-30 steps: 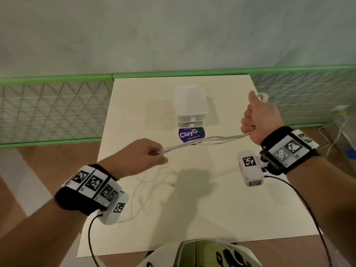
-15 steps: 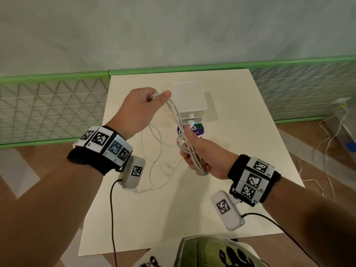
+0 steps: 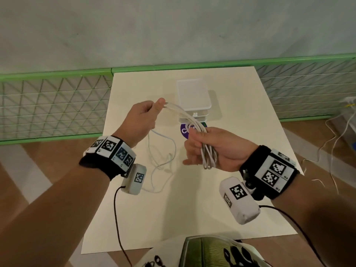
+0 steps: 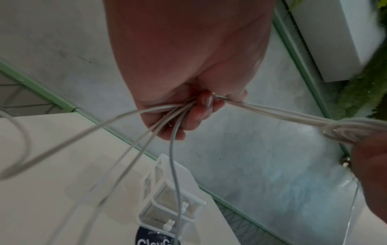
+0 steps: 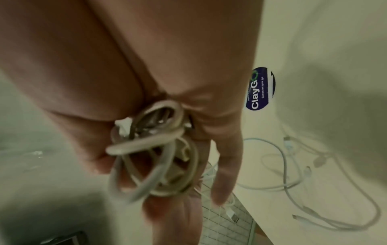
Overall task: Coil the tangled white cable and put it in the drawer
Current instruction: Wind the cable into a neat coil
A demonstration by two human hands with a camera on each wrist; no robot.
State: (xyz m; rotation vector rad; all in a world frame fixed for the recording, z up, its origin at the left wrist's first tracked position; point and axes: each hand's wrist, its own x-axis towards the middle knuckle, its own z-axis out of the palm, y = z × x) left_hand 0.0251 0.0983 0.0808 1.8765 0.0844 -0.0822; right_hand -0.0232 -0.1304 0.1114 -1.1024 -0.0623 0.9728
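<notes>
Right hand (image 3: 217, 149) hides much of the cable (image 3: 207, 151).

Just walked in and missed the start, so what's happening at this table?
A person is winding a white cable into a coil. The right hand grips the gathered loops, while the left hand pinches several strands stretched across from that bundle. Loose cable trails onto the table below. The small drawer unit behind the hands looks closed, so nothing is stowed yet.
</notes>
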